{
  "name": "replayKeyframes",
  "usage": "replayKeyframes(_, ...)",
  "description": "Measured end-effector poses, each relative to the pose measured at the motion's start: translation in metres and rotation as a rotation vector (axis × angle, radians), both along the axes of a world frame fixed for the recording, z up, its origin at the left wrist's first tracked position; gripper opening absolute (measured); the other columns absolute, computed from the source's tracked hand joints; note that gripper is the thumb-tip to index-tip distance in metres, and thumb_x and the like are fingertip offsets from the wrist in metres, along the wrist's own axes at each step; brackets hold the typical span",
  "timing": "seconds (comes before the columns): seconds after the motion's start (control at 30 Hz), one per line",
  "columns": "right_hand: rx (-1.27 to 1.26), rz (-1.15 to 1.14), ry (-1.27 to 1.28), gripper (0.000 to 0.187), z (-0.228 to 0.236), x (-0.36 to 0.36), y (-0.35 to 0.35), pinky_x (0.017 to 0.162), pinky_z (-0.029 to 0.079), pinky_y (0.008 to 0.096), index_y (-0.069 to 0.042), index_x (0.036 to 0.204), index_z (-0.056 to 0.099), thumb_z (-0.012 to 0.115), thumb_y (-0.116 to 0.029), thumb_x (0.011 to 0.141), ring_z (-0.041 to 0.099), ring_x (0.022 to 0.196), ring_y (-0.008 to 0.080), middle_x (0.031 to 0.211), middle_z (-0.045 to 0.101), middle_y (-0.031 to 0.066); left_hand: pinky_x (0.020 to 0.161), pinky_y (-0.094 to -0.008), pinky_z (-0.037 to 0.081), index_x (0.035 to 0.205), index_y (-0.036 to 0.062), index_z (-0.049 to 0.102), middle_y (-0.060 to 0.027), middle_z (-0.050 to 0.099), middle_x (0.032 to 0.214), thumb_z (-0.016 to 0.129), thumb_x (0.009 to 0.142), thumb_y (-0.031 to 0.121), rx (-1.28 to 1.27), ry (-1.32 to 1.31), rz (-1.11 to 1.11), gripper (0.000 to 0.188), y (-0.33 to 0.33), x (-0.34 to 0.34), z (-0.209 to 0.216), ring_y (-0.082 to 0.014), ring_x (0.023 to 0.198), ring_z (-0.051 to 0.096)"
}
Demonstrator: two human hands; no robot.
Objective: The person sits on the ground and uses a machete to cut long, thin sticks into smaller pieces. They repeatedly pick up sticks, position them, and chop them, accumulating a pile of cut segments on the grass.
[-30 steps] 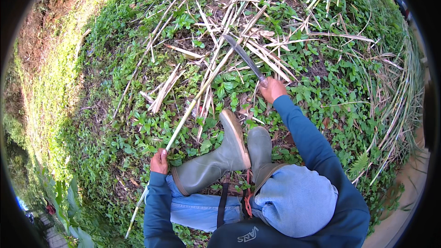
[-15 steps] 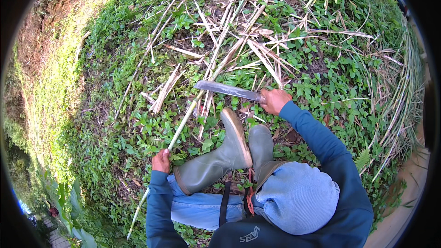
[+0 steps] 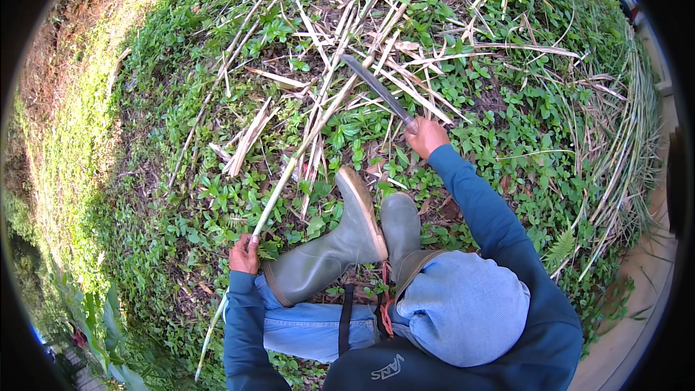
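A long, pale green-tan stalk [image 3: 281, 185] slants from the lower left up across the ground in front of me. My left hand [image 3: 244, 254] is closed round it beside my left knee, and its thinner end runs on below my forearm. In my right hand [image 3: 427, 136] is the handle of a machete [image 3: 378, 90]. The blade points up and to the left; its tip appears near the stalk's far part, and I cannot tell whether they touch. Dry husk strips [image 3: 250, 137] lie to the left of the stalk.
My green rubber boots [image 3: 329, 264] are bent in close below the stalk. Low leafy plants [image 3: 174, 166] cover the ground. More cut stalks [image 3: 362, 0] lie ahead, and a heap of long stalks [image 3: 630, 145] lines the right side by a pale concrete edge [image 3: 637, 318].
My right hand has moved up, swinging the machete's tip away from me and to the right, off the stalk's middle. My left hand keeps its hold, nearly in the same place.
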State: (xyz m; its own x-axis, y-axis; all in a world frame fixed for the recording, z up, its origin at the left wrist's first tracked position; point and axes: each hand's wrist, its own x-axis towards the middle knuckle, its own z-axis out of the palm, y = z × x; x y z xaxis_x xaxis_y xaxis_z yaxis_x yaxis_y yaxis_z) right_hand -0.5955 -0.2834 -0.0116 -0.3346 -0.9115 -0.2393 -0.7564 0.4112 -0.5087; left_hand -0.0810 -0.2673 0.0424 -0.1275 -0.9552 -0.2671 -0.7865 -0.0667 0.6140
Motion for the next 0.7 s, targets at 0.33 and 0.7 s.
replayKeyframes(0.33,0.054,0.206,-0.002,0.029,0.026,0.03,0.016,0.068,0.051,0.0515,-0.005,0.094,0.058,0.064,-0.028,0.078,0.064,0.07,0.0404,0.075,0.064,0.0221,0.052,-0.0293,0.034,0.071,0.0051,0.053,-0.0019,0.042,0.056,0.044,0.097,0.034,0.154,0.061,-0.105,0.04,-0.007,0.004,0.008,-0.0114,0.055,0.038)
replayKeyframes(0.7,-0.134,-0.046,0.139,0.027,0.006,-0.044,-0.019,0.073,0.051,0.047,-0.005,0.091,0.059,0.065,-0.028,0.078,0.064,0.074,0.0374,0.077,0.065,0.0212,0.05,-0.0316,0.034,0.071,0.0045,0.052,-0.0044,0.042,0.053,0.046,0.096,0.034,0.053,-0.036,-0.098,0.039,0.0,0.012,0.002,-0.0127,0.052,0.039)
